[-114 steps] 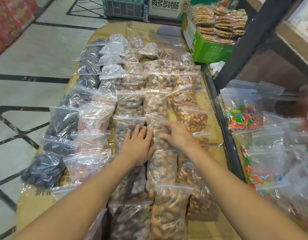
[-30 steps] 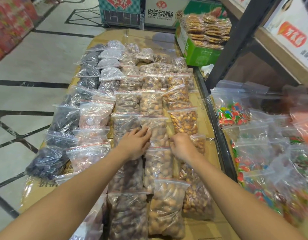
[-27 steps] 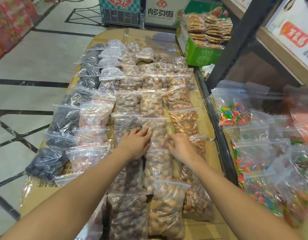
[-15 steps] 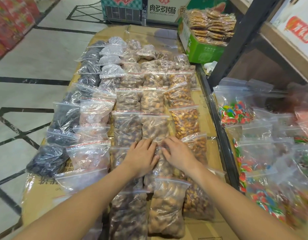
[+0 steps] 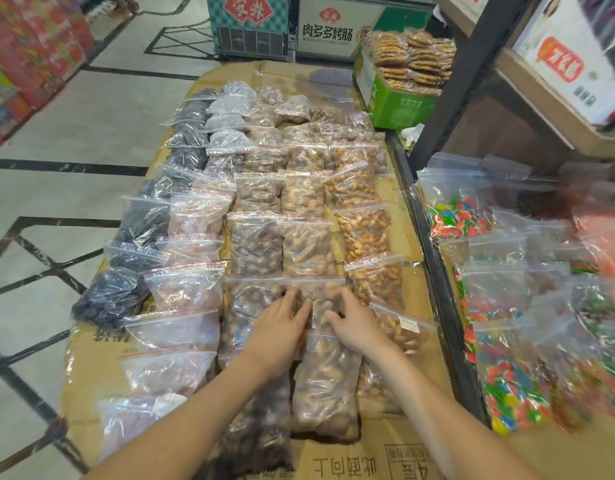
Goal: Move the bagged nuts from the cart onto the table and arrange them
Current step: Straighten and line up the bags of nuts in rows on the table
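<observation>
Several clear zip bags of nuts lie in rows on the cardboard-covered table (image 5: pixel 378 455). My left hand (image 5: pixel 277 332) rests flat on a bag of dark brown nuts (image 5: pixel 245 299) in the second column from the right. My right hand (image 5: pixel 356 322) has its fingers curled on the top of a bag of light brown nuts (image 5: pixel 321 296) beside it. Both hands sit close together near the front of the rows. A larger bag of light nuts (image 5: pixel 328 382) lies just below my right hand.
Bags of dark dried fruit (image 5: pixel 108 296) line the table's left edge. A cart (image 5: pixel 448 306) on the right holds bags of coloured candy (image 5: pixel 513 393). A green box of biscuits (image 5: pixel 399 102) and a dark shelf post (image 5: pixel 448 81) stand at the back right.
Both hands have slid back towards me along the middle rows, from bags further up to the bags nearer the front, and have drawn closer together.
</observation>
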{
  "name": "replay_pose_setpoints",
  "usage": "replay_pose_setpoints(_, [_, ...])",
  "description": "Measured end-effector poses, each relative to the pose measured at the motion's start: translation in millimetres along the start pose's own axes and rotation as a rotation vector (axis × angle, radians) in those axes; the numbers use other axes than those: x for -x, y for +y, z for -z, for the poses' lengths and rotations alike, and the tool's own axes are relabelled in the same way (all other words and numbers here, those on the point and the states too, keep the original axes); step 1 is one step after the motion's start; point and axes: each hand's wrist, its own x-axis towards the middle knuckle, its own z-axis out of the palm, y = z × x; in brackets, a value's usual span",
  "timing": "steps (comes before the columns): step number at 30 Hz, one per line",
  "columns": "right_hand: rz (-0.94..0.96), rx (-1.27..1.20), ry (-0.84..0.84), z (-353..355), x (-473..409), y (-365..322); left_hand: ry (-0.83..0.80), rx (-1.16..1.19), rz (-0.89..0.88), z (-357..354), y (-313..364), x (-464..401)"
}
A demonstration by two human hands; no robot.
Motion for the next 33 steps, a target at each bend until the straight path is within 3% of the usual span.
replay_pose_setpoints(7, [0.027,-0.252,0.028,0.0,5.0,8.8,-0.019,0.026,0.015,5.0,13.9,1.5])
replay_pose_setpoints(14, [0.023,-0.193,-0.022,-7.1,-1.1,8.6,-0.104,-0.025,0.119,5.8,24.1,-4.8])
replay_pose_setpoints(19, [0.015,-0.279,-0.006,-6.1,-2.0,17.0,-0.143,-0.015,0.100,7.2,25.5,-3.1])
replay_pose_setpoints(23, [0.014,-0.192,0.031,-10.7,-7.2,13.8,-0.093,-0.010,0.038,8.8,21.4,5.5])
replay_pose_setpoints(27, [-0.048,-0.390,0.017,-14.1,-8.3,13.5,-0.121,-0.105,0.059,10.0,26.9,7.8])
replay_pose_setpoints(33, [-0.283,-0.662,0.045,-13.7,-14.3,15.0,-0.065,-0.202,0.031,8.8,28.2,7.7])
